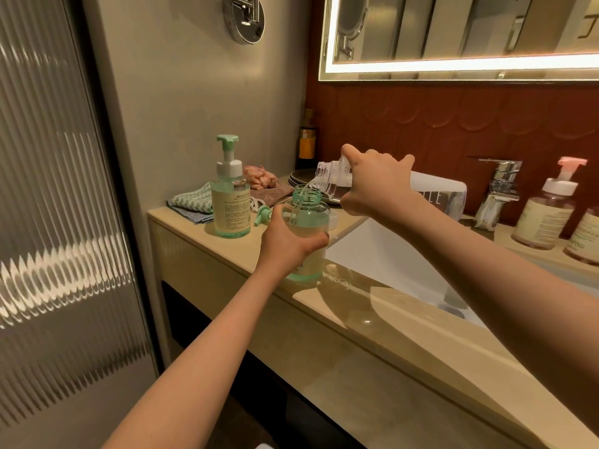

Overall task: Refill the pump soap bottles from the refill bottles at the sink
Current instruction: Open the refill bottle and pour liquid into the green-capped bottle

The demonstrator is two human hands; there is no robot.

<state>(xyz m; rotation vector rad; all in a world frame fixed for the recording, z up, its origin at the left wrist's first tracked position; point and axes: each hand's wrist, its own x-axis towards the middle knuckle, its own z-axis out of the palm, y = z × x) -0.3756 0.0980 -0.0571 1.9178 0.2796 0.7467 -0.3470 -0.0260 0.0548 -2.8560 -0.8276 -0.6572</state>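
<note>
Green soap bottle point(306, 218) gripped by left hand point(285, 244), under tilted refill bottle point(434, 196) gripped by right hand point(372, 186).

Dim, warm light. The mirror's lit strip point(453, 63) burns out to white. Streaks of glare lie on the ribbed glass door point(64, 260) and the glossy front edge of the table point(366, 303). Straight lines bow toward the frame edges.
</note>
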